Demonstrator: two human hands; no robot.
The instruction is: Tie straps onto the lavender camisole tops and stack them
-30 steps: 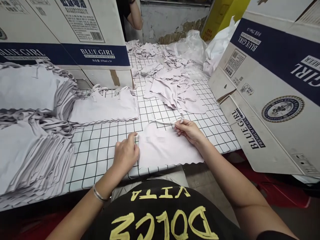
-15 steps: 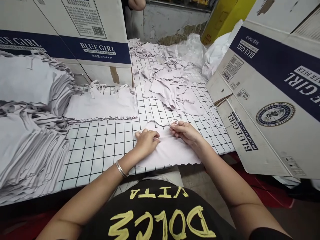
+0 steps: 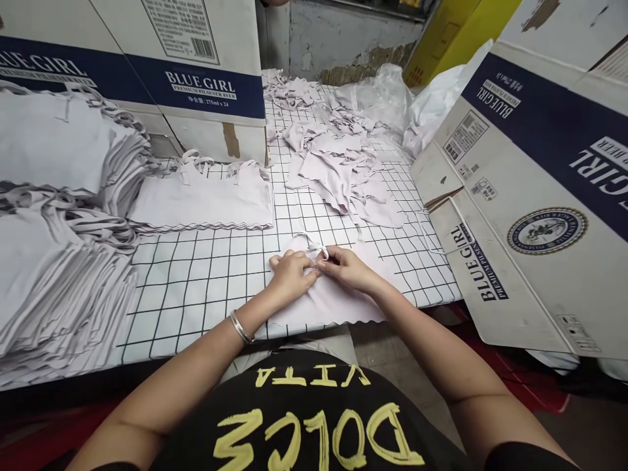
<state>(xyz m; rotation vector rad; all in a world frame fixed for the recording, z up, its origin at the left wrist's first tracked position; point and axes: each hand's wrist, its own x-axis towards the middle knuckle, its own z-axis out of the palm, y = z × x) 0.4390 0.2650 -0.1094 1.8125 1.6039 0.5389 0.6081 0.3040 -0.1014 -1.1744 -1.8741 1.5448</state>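
Right hand (image 3: 346, 268) pinching the strap (image 3: 314, 248), left hand (image 3: 291, 276) pinching the top (image 3: 328, 303) beside it; it's on the worktop (image 3: 181, 281), lower centre of frame; I'd keep a light grip, cloth flat, strap untwisted

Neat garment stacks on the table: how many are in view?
3: a rear left stack, a front left stack nearer the wearer, and a thinner stack to their right. Others may be hidden behind the left carton.
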